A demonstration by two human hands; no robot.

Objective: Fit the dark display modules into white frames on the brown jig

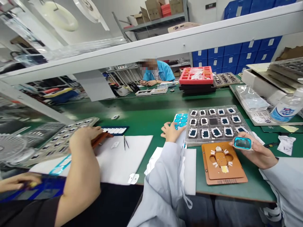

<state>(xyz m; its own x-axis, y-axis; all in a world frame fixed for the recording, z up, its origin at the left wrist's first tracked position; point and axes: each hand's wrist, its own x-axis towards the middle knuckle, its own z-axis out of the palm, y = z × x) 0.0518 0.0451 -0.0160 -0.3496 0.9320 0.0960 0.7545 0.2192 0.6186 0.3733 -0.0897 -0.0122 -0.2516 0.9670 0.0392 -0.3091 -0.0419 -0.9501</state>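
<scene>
Single head-worn view, tilted, looks forward and down from the wearer's side of the green counter (146, 110), near edge close, metal shelf (153, 23) far back.

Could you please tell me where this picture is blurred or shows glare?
Head view: smeared at the left, where the white fan and the neighbour's lower-left hand blur; head view: bright glints on the clear plastic bag; head view: fairly crisp at the blue-rimmed piece in the right hand.

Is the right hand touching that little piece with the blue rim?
Touching. The head view shows the right hand holding the blue-rimmed piece, with thumb and fingers at its edges.
</scene>
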